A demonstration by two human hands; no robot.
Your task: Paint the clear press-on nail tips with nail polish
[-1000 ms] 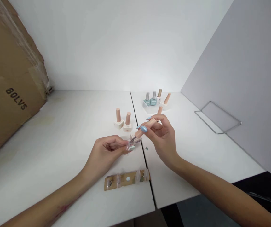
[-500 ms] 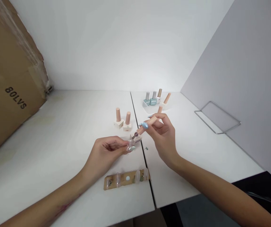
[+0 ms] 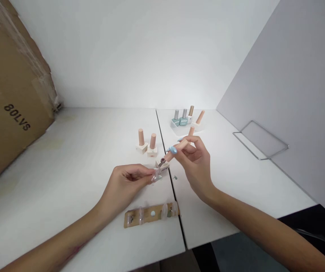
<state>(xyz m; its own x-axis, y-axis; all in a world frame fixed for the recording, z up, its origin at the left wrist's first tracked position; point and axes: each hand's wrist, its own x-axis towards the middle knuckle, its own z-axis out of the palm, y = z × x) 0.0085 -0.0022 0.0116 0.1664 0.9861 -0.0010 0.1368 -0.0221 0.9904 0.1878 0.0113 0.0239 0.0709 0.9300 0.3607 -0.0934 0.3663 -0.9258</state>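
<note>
Pinching w/ thumb and forefinger, left hand (image 3: 125, 182) holds a small clear nail tip (image 3: 157, 176) just above the table (image 3: 94, 151), near the centre seam. Right hand (image 3: 197, 160) is closed on a peach brush cap (image 3: 176, 149), gripped between thumb and first fingers, w/ the cap slanting down-left.

Hard to see: the brush end is a tiny dark blob just over the nail tip, and whether it touches the tip can't be told. A small white bottle (image 3: 163, 164) sits right behind the nail tip, partly covered by brush and fingers, so its mouth isn't visible. Both forearms are cut off at the bottom edge.

Pose: left palm turns inward w/ the fingers curled, and the wrist is low over the table. Right wrist is raised w/ long blue nails showing.

Around: a card strip (image 3: 151, 214) w/ several nail tips lies just in front of the hands. Two peach-capped bottles (image 3: 147, 143) stand behind the left hand, and a bottle cluster (image 3: 183, 118) is further back. A wire stand (image 3: 260, 139) is on the right by the wall. A cardboard box (image 3: 9, 98) leans at far left.
</note>
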